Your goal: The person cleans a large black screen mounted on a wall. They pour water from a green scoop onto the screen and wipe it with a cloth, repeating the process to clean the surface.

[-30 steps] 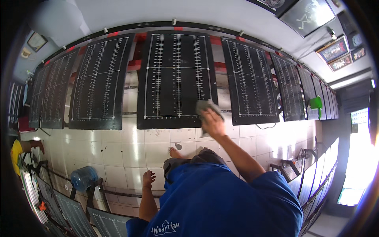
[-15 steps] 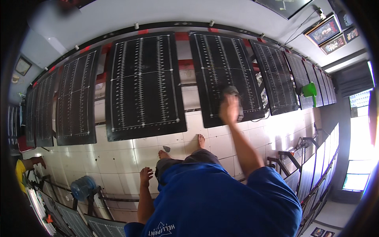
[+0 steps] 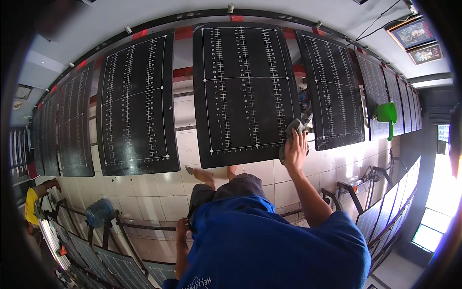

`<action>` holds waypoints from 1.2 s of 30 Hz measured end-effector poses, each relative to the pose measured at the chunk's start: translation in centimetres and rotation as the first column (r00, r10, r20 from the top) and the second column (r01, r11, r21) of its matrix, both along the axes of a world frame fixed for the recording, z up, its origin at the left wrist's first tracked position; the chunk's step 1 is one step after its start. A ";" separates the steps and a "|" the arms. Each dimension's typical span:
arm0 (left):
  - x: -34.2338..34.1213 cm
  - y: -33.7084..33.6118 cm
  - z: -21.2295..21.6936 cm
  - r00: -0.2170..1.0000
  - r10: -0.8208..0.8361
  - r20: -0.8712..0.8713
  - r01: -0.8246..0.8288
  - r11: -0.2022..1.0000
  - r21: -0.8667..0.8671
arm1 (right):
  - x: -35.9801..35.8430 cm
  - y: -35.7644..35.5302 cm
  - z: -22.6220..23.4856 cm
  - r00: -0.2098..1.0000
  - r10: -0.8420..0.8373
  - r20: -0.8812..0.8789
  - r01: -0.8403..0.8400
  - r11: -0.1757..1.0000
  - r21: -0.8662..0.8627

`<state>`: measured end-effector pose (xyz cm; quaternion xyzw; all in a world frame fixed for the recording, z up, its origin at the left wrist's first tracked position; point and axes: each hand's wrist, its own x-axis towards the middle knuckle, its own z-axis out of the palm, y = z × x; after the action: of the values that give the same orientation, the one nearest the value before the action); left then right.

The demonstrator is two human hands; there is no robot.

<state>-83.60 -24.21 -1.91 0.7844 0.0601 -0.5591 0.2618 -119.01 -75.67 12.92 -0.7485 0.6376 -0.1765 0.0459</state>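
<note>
My right hand [image 3: 297, 151] is closed on a dark grey cloth [image 3: 292, 129], pressed at the lower right corner of a large black board [image 3: 236, 103]. White ruler-like scales and lines with dots mark the board. My left hand [image 3: 182, 228] hangs low by my hip, beside the dark shorts. Its fingers are loosely bent and partly hidden; nothing shows in them. Left of the middle board is another black marked board [image 3: 115, 118], and to the right stands a narrower-looking one [image 3: 332, 103].
Further right, a green dipper [image 3: 386, 113] hangs by a board. A blue water jug [image 3: 99, 213] stands behind at left, near a person in a yellow shirt [image 3: 32, 204]. Metal frames [image 3: 353, 195] with more boards line the room behind me. The floor has white tiles [image 3: 168, 192].
I have moved to the right along the row, so the boards appear further left. My right hand, with the cloth, has gone from the board's lower face to its lower right corner.
</note>
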 end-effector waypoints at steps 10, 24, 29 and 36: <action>3.4 -10.2 -0.3 0.989 -0.147 -0.027 0.140 0.975 -0.173 | 22.5 4.6 1.0 0.722 0.651 0.235 -0.671 0.741 0.008; -1.4 -5.0 3.2 0.976 0.214 0.048 -0.207 0.970 -0.128 | 13.9 -19.8 -1.0 0.979 -0.187 -0.085 0.187 0.982 -0.008; 0.8 -14.3 4.2 0.998 -0.048 0.035 0.054 0.977 -0.206 | 31.2 -11.2 1.2 0.832 0.496 -0.249 -0.485 0.868 0.110; -0.3 -13.8 0.2 0.943 0.321 -0.087 -0.331 0.936 -0.124 | 10.5 -5.2 3.6 0.866 0.493 -0.083 -0.376 0.752 0.541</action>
<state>-83.88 -37.98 -1.66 0.7249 0.1593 -0.5362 0.4020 -108.50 -80.89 16.48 -0.8522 0.4692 0.0973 0.2102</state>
